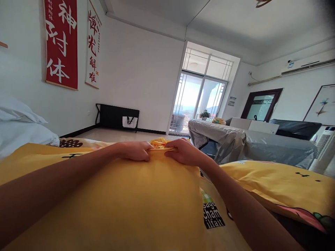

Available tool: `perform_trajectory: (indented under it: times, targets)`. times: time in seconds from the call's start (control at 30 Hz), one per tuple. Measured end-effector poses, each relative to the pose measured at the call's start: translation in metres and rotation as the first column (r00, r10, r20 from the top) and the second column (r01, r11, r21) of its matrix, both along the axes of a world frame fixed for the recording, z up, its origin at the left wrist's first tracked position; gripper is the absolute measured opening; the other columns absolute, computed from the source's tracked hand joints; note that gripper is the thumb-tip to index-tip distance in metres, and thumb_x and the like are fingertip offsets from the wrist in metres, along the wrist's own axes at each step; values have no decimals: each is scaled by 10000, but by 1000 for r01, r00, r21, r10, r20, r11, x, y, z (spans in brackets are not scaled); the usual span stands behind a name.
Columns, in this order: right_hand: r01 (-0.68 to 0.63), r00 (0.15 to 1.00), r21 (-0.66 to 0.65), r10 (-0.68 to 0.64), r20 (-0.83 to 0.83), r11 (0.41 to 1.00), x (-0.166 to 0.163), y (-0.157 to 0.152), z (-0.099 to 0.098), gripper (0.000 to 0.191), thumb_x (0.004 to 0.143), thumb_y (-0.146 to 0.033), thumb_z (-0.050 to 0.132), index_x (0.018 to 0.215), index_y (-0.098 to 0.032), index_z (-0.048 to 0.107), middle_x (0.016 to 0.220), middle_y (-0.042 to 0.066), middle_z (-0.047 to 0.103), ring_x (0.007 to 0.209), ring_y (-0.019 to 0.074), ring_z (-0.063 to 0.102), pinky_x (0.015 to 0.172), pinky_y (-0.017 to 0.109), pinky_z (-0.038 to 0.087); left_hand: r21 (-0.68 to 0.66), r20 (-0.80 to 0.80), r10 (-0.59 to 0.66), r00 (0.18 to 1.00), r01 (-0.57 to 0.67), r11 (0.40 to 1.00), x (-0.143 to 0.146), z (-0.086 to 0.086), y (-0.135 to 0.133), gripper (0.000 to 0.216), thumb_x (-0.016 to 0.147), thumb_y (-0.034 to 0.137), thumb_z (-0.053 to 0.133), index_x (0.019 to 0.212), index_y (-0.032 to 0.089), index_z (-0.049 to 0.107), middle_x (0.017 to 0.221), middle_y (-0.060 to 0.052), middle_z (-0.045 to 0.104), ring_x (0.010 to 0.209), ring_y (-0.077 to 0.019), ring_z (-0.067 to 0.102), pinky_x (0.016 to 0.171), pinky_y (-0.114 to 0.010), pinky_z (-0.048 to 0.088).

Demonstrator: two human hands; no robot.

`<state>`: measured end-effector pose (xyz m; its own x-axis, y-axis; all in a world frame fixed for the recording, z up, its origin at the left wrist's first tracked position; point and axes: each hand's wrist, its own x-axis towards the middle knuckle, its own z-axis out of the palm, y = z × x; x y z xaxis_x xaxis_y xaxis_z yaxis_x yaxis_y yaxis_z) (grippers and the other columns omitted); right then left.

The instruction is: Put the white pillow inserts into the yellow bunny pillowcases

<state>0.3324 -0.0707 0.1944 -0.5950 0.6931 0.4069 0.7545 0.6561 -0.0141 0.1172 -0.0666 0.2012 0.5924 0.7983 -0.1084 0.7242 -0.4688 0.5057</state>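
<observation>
A plain yellow pillowcase (157,195) fills the middle foreground, stretched from its far edge toward me. My left hand (134,150) grips that far edge with fingers curled over the fabric. Just to its right, my right hand (183,150) pinches the same edge, thumb and fingers closed on it. A small gap of taut hem lies between the two hands. Bunched yellow fabric (159,142) shows just beyond them. At the right lies a yellow pillow (277,177) with a printed cartoon face. Underneath, a patterned bed cover (213,209) with black-and-white lettering is partly visible.
White pillows (23,122) are heaped at the left by the wall. Past the bed, a plastic-covered sofa (277,144) stands on the right, before a glass sliding door (200,97). A folded black table (112,116) leans at the far wall, with a white bag (130,122).
</observation>
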Motion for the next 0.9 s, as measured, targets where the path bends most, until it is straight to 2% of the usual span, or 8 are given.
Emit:
perform_trajectory:
  times: [0.1,0.23,0.37,0.47,0.57,0.7,0.77,0.9]
  targets:
    - [15,990,95,-28,138,995,-13,-3,-1,156,775,-202,489,636,-185,558,621,-3,541,600,114,402,599,261,255,6,53,-10,999,10,1000,-5,1,2,436,648,246,513,1065,210,637,1044,-23,674,851,-209,624,585,-230,455]
    - [16,979,33,-22,205,999,-33,2,-9,148,825,-241,462,824,-198,604,771,41,624,700,154,501,612,266,274,72,30,2,1000,-5,997,-8,-4,9,508,683,323,563,1179,217,589,1156,-43,638,970,-227,600,704,-240,460]
    - [14,988,-8,-12,155,1000,-39,9,-12,117,819,-266,522,894,-209,591,877,38,644,810,175,533,641,256,306,189,-19,5,1000,-1,982,-12,-11,12,395,717,404,561,1038,192,649,1065,-52,657,879,-218,611,676,-246,434]
    - [45,989,-2,-44,138,999,-36,8,-9,113,833,-296,546,890,-212,595,881,27,649,836,177,534,653,249,306,160,-32,-3,999,8,987,-22,-11,12,326,748,434,532,922,191,660,872,-28,677,755,-195,610,603,-241,409]
    - [79,980,44,-85,180,996,-34,6,-8,144,878,-321,510,870,-211,602,834,30,649,807,173,541,634,252,280,115,-83,33,996,-23,993,-34,-7,12,272,739,376,534,903,199,660,840,-15,671,728,-184,600,567,-230,396]
    - [107,951,141,-143,273,984,-37,11,-12,198,924,-342,440,894,-212,586,817,45,644,727,162,549,603,264,252,176,-161,101,982,-72,982,-43,-3,13,216,712,316,536,830,179,654,843,-29,650,725,-182,580,537,-229,374]
    - [112,941,149,-154,303,982,-39,16,-16,167,915,-274,423,932,-208,576,839,55,647,721,165,558,598,266,262,179,-170,129,977,-98,979,-43,-5,13,213,718,336,532,793,166,637,816,-38,641,714,-184,574,533,-234,372]
    - [73,940,35,-81,332,997,-43,25,-26,187,780,-123,464,901,-192,589,859,61,659,743,172,581,587,262,294,131,-102,98,990,-85,988,-40,-19,17,289,745,397,516,872,167,638,872,-44,654,759,-193,581,606,-245,408]
